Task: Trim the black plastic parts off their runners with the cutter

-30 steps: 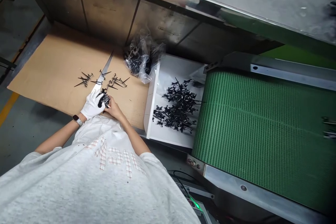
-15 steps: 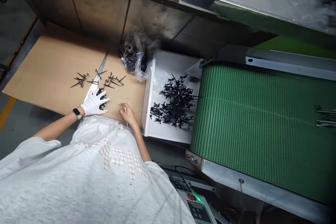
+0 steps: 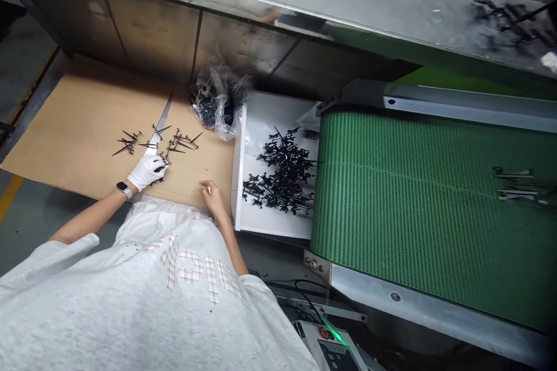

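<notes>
My left hand, in a white glove, rests on the brown cardboard with its fingers curled together at a small black branched part. Part of what it grips is hidden. Similar black parts lie just beyond it, some across a long steel ruler that tapers away from me in the view. My right hand, bare, is closed low over the cardboard's right side. Something small and white shows at its fingers, too small to name.
To the right stands a white tray with a heap of black parts. A clear plastic bag sits behind it. Further right, a green conveyor belt carries several parts. A control box is below.
My left hand has gone from spread fingers over the black parts to curled fingers. My right hand stays closed in about the same place. More parts show on the belt.
</notes>
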Motion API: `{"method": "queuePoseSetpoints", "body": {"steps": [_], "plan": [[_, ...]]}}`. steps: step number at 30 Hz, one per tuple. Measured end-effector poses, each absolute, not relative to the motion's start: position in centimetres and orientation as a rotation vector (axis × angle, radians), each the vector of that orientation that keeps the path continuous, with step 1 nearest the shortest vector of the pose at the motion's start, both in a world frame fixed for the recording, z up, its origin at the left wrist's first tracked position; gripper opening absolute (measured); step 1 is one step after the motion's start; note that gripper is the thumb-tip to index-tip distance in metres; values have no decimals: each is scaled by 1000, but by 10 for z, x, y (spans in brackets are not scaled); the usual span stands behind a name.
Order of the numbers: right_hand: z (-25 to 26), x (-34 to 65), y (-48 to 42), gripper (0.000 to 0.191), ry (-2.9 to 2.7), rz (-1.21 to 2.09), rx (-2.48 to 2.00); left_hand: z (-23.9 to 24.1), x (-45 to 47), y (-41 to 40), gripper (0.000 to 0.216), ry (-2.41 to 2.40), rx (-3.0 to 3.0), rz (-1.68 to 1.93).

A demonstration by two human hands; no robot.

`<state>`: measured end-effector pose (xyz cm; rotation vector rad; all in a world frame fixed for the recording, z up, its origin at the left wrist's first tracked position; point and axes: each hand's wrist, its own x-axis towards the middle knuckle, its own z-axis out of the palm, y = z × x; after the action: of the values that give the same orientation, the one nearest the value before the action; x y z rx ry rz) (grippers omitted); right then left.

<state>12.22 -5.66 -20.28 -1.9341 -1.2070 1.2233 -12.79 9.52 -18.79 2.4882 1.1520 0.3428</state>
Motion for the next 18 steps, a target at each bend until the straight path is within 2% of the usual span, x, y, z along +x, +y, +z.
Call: {"method": "queuePoseSetpoints", "body": {"steps": [10, 18], "plan": [[-208, 119, -59, 33, -1181, 1076, -2027, -136, -108, 98, 28, 1502, 1985, 774], [-192, 111, -46, 35, -1182, 808, -2172, -56, -36, 128, 36, 1278, 1662, 801]]}}
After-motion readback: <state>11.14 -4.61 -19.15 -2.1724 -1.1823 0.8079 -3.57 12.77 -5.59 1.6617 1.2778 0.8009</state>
